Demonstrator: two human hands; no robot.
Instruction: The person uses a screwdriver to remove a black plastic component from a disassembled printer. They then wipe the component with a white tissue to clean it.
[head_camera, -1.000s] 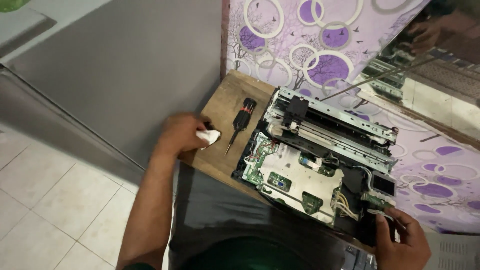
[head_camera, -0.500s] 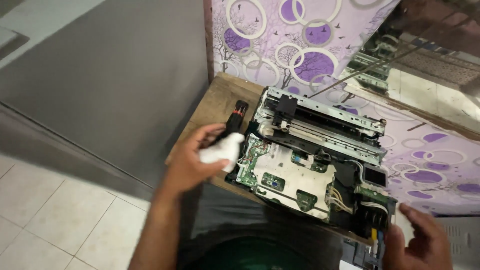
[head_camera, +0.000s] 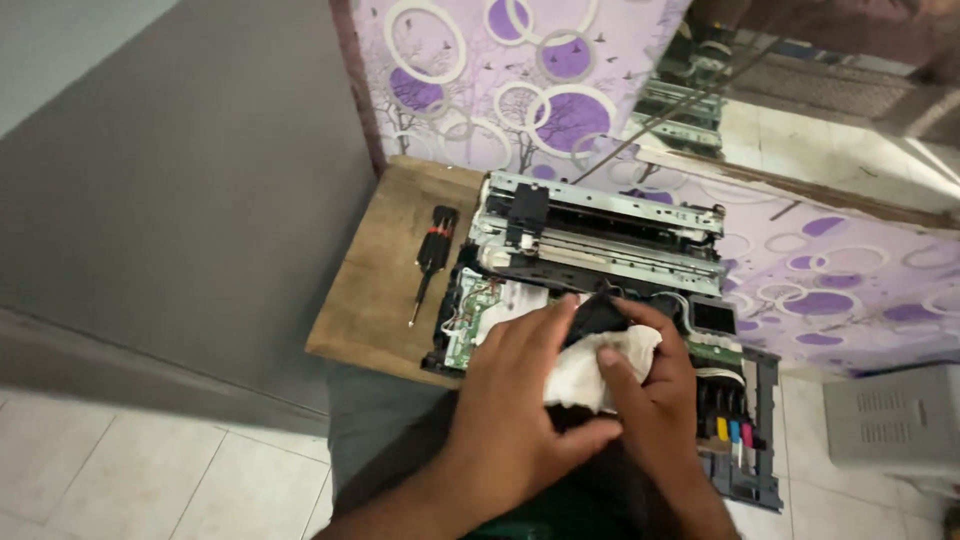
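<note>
Purple-ringed wallpaper is backing a small wooden table (head_camera: 385, 300), where an opened printer (head_camera: 600, 260) is sitting with its metal rails and green circuit board (head_camera: 470, 315) exposed. Both hands are meeting just above the board: the left hand (head_camera: 510, 400) and the right hand (head_camera: 650, 385) are curling closed around a white cloth (head_camera: 600, 365) wrapped about a small black part (head_camera: 598, 315). A screwdriver (head_camera: 430, 255) is lying on the table, just beside the printer's left edge. Likely hazards: the part is slipping from the cloth onto the board, or lint is snagging on wiring near the ink tubes (head_camera: 730, 430).
</note>
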